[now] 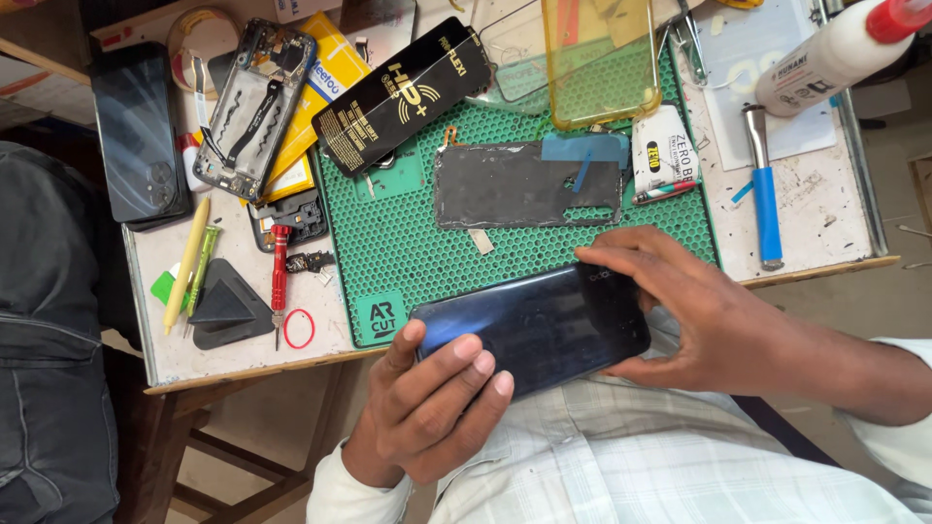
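Both hands clamp the glossy dark-blue smartphone [532, 325] just off the green mat's [388, 247] near edge — left hand [427, 408] underneath, right hand [699, 311] pinching the far end — best kept an even, edge-only grip.

The dark blue phone [544, 325] was a slim rectangular slab with rounded corners and a glossy, reflective face that shaded from bright blue at one end to near black at the other. It lay lengthwise across the view, tilted slightly, its far end higher than its near end. It was held in the air just below the front edge of the green mat [408, 262], partly overlapping that edge. The left hand [427, 408] gripped its lower-left end, fingers [466, 374] lying across the face. The right hand [699, 311] clasped its right end, fingers curled over the top edge nearest the mat.
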The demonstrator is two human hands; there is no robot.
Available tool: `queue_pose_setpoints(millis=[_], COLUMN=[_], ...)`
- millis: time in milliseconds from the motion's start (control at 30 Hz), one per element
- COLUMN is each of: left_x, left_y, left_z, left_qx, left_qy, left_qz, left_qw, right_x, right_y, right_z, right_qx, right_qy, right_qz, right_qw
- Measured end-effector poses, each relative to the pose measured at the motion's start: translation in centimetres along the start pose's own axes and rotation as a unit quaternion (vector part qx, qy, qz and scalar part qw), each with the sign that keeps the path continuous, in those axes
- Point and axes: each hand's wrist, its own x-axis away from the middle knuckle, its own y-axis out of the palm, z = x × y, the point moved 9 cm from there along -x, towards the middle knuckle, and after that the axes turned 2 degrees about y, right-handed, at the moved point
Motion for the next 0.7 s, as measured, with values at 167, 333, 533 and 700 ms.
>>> queue_pose_setpoints(millis=[167,333,533,700], left_x=[3.9,4.8,2.1,2.2], left_y=[0.6,9.6,9.3,11.9], left_z=[-4.7,-3.6,0.7,0.5], left_qx=[0.203,0.741,0.874,0.795], left_qy=[-0.345,-0.456,-0.333,-0.416], left_qz=[0.131,0.110,-0.049,-0.121], left_qw=[0.907,0.481,0.351,0.425], right_x=[0.1,1.2,2.0,2.4], right_y=[0.2,-0.6,-1.4,-0.2], right_z=[-1.7,-4.2,-5.3,-6.5], right_qx=[0.002,0.033,0.135,0.252], right_qy=[-0.067,-0.198,-0.320,-0.395], right_qz=[0.014,0.092,0.122,0.062], right_qw=[0.998,0.975,0.930,0.881])
